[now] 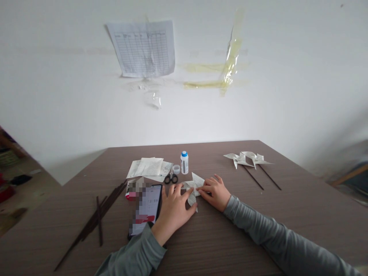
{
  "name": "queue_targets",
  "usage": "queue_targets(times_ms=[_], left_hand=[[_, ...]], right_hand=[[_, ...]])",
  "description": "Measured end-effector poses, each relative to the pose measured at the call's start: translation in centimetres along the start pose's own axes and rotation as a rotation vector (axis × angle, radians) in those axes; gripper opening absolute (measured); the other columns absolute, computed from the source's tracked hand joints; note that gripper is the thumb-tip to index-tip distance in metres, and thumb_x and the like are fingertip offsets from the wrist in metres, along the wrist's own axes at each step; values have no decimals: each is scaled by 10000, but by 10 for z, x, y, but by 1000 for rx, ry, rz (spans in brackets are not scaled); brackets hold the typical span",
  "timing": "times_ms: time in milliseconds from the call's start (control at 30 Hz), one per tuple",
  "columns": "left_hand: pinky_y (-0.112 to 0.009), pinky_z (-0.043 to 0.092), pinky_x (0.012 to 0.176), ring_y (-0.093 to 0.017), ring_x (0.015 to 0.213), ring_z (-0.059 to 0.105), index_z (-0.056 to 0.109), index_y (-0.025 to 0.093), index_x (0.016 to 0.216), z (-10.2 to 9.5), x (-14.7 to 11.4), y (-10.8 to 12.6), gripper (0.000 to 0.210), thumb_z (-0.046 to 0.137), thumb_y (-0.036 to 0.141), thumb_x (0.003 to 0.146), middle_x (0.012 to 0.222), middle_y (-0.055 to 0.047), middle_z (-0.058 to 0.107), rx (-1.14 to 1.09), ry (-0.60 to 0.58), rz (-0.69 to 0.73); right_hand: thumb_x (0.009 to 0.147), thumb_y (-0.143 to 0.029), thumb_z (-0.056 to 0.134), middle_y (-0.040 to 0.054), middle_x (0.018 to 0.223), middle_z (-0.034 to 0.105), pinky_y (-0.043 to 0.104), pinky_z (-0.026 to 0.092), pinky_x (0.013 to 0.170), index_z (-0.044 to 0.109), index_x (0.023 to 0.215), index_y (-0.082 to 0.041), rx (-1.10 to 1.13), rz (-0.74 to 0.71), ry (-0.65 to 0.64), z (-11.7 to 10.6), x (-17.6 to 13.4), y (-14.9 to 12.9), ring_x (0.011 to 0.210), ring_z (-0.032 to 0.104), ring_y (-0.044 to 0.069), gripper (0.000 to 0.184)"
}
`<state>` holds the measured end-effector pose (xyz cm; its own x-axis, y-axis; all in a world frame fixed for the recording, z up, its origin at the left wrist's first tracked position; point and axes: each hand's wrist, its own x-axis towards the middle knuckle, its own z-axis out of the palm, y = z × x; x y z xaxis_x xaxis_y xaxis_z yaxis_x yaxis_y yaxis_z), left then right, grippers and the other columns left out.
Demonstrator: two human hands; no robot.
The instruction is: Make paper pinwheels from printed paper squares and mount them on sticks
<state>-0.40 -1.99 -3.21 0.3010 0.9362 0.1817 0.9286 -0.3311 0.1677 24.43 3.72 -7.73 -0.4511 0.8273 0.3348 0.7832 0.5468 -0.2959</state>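
A pinwheel folded from printed paper [197, 179] lies flat on the table in front of me. My left hand [174, 205] reaches over its left side, fingers spread, with the thumb and fingertips touching or very near the blades. From the right, my right hand [216, 193] presses its bent fingers together at the pinwheel's middle. What exactly the fingertips pinch there is too small to tell. Close beyond my left hand are black-handled scissors [171, 178], a small clear round container [176, 169] and a white bottle with a blue cap [184, 162].
Two finished pinwheels on dark sticks [247, 159] lie at the back right. Paper sheets [149, 167] are stacked at the back left. A phone [148, 209] sits beside my left forearm, near a small red-and-white packet [132, 191]. Dark sticks [94, 220] lie bundled farther left.
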Motion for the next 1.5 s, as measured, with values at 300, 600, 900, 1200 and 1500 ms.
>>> queue_targets(times_ms=[300, 600, 900, 1200, 1500], left_hand=[[-913, 396, 1528, -559, 1753, 656, 887, 440, 1735, -12, 5, 7, 605, 902, 454, 1131, 1828, -175, 787, 6, -61, -30], [-870, 408, 1526, -543, 1702, 672, 917, 428, 1685, -15, 8, 6, 602, 942, 471, 1086, 1760, -164, 810, -22, -73, -24], [-857, 465, 1480, -537, 1684, 688, 903, 434, 1708, -1, 4, 1, 601, 916, 457, 1107, 1739, -167, 839, 0, 4, 3], [-892, 480, 1474, -554, 1679, 719, 879, 365, 1744, 4, 3, 3, 677, 949, 426, 1074, 1707, -190, 872, 20, 44, -12], [-879, 482, 1474, -555, 1664, 724, 888, 360, 1728, 10, 2, 2, 676, 934, 441, 1058, 1696, -187, 876, 33, 73, -14]], right_hand=[[1298, -396, 784, 116, 1251, 936, 765, 510, 1472, 1032, 1475, -381, -66, 62, -79, -13, 3, -14, 1273, 857, 352, 305], [1287, -362, 761, 121, 1185, 937, 751, 536, 1413, 1043, 1342, -356, -81, 43, -43, -5, 5, -10, 1239, 851, 370, 288], [1284, -349, 734, 84, 1119, 921, 687, 519, 1428, 1053, 1230, -362, -54, 44, 9, -2, 3, -6, 1182, 846, 335, 324], [1288, -373, 748, 91, 1179, 943, 704, 531, 1431, 1047, 1385, -407, -84, 30, -22, -4, 4, -7, 1196, 847, 339, 316], [1282, -360, 732, 111, 1210, 956, 729, 520, 1425, 1041, 1371, -394, -90, 35, -59, -10, 7, -12, 1242, 855, 378, 323]])
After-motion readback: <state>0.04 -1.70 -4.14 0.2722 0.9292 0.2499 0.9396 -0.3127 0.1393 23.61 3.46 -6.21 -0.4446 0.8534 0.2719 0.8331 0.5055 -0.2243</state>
